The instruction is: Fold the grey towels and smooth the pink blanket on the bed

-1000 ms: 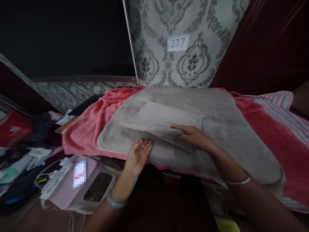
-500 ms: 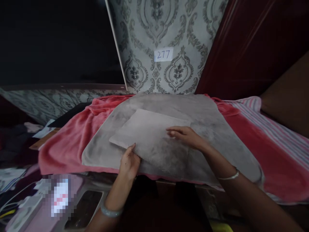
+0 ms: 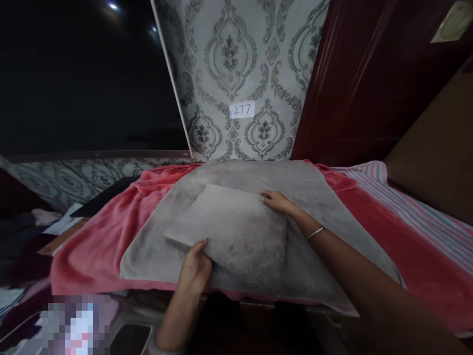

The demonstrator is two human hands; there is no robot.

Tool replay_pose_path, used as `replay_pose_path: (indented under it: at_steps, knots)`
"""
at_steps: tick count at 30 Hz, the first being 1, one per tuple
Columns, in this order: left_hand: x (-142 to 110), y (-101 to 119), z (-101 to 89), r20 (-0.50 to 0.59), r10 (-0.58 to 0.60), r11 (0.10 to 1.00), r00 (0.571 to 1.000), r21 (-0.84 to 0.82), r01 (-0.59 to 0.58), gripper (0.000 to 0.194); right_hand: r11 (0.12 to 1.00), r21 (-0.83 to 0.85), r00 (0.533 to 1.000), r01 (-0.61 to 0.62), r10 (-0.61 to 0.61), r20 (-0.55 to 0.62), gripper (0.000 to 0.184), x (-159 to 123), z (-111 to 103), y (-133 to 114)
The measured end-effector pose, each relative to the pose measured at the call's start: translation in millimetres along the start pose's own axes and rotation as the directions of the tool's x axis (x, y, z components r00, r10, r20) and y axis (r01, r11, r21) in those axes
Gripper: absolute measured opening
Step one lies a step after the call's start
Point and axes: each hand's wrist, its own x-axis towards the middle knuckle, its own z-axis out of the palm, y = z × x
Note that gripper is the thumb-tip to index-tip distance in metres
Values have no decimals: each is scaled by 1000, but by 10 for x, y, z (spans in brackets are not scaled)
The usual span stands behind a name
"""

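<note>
A grey fleece cloth point(image 3: 325, 212) lies spread over a pink blanket point(image 3: 107, 231) on a bed. One corner of the cloth is folded over into a lighter square flap point(image 3: 236, 227) in the middle. My left hand point(image 3: 195, 268) grips the flap's near left edge, thumb on top. My right hand point(image 3: 278, 202) rests flat with fingers on the flap's far right corner, a thin bangle on its wrist.
Patterned grey wallpaper with a white label reading 277 point(image 3: 242, 109) rises behind the bed. A dark red wooden panel point(image 3: 362, 84) stands at right, a striped sheet point(image 3: 421, 212) beneath it. Clutter and a blurred patch point(image 3: 76, 323) lie low at left.
My left hand went from open beside the cloth to gripping the flap's edge. My right hand slid farther away, to the flap's far corner. The view tilted upward.
</note>
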Motion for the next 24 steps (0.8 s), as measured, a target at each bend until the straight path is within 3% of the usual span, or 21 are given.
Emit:
replay_pose_path:
  at_steps: [4, 13, 24]
  knots:
    - [-28, 44, 51, -39, -49, 999, 998, -7, 49, 44, 1000, -10, 999, 3, -2, 51, 42, 127, 1, -9]
    - [-19, -67, 47, -88, 72, 997, 994, -34, -75, 42, 998, 20, 990, 66, -68, 123, 40, 476, 60, -182]
    - [37, -82, 45, -145, 2, 998, 989, -54, -10, 37, 986, 160, 963, 55, -95, 254, 39, 660, 81, -302]
